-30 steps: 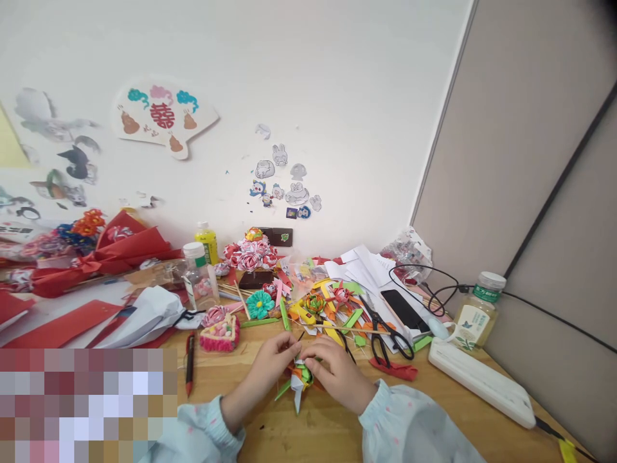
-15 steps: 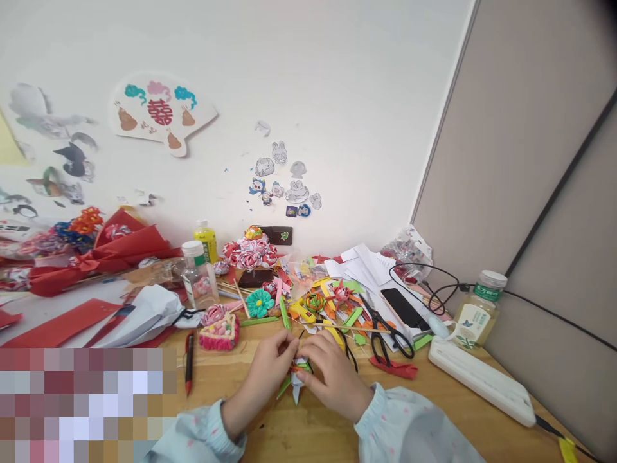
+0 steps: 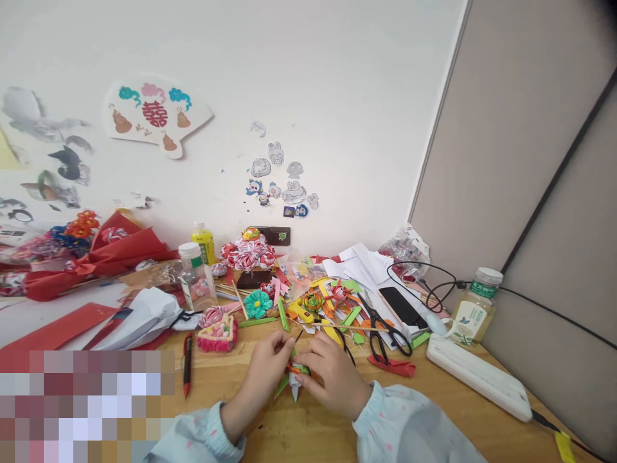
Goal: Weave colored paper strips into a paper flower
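Low over the wooden table (image 3: pixel 284 437), my left hand (image 3: pixel 267 365) and my right hand (image 3: pixel 333 374) meet around a small folded-paper flower piece (image 3: pixel 295 381). It has green, orange and white parts, and pointed white and green ends stick out below my fingers. A thin dark strip or stem shows above my left fingertips. My left thumb and fingers pinch the piece from its left side. My right fingers curl over its other side, with the thumb below. Much of the piece is hidden by my fingers.
Behind my hands lie a yellow glue gun (image 3: pixel 301 312), finished paper flowers (image 3: pixel 313 301) and green paper strips (image 3: pixel 283 315). Black scissors (image 3: pixel 380 331), a phone (image 3: pixel 402 307) and a white power strip (image 3: pixel 477 376) are rightward. A pen (image 3: pixel 187 363) and heart-shaped box (image 3: pixel 216 334) lie left.
The paper piece has turned a little between my fingers, and more of its orange and green part shows. Both hands keep their hold. The whole view has shifted slightly.
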Available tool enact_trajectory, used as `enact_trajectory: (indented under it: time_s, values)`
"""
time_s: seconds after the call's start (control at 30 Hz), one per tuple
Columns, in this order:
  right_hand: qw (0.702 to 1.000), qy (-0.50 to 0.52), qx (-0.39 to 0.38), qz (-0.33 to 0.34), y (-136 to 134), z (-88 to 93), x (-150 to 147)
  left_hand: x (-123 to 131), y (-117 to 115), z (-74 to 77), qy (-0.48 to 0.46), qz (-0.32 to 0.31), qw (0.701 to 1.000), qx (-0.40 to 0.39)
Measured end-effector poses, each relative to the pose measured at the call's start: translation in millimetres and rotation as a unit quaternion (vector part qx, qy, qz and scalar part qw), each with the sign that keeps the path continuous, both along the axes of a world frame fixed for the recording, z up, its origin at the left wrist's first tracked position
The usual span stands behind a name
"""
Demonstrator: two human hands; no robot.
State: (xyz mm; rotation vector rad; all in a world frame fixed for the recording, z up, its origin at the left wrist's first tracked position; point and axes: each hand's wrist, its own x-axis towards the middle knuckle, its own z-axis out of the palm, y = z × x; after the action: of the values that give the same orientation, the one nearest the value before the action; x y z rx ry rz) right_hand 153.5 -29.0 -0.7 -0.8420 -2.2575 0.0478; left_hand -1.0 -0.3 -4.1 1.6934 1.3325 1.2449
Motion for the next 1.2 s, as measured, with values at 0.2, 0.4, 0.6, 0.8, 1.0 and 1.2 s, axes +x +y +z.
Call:
enact_trajectory:
  time_s: [0.2,0.4,0.6,0.8,1.0,1.2]
  values:
    - [0.997,0.036,0.072,0.021,-4.2,7.3,4.5,-5.8,5.3,7.7,-0.047,-0.017,0.998,0.026]
    - [0.977,0.202,-0.001,-0.069,1.4,9.2,9.8,-10.4,10.5,15.5,-0.097,-0.03,0.994,0.04]
    - [0.955,0.269,-0.071,-0.1,14.9,-2.1,10.9,-3.0,-0.5,14.3,-0.127,-0.093,0.987,0.023]
    - [0.953,0.286,-0.084,-0.056,14.4,-1.1,10.4,-1.8,-5.5,16.7,-0.131,-0.148,0.98,0.034]
    - [0.97,0.233,-0.037,-0.061,10.6,2.7,10.2,-2.5,-8.1,13.7,-0.063,-0.143,0.985,0.076]
    - [0.987,0.13,0.058,-0.078,0.8,8.5,10.3,-4.0,-11.7,5.5,0.068,-0.142,0.967,0.201]
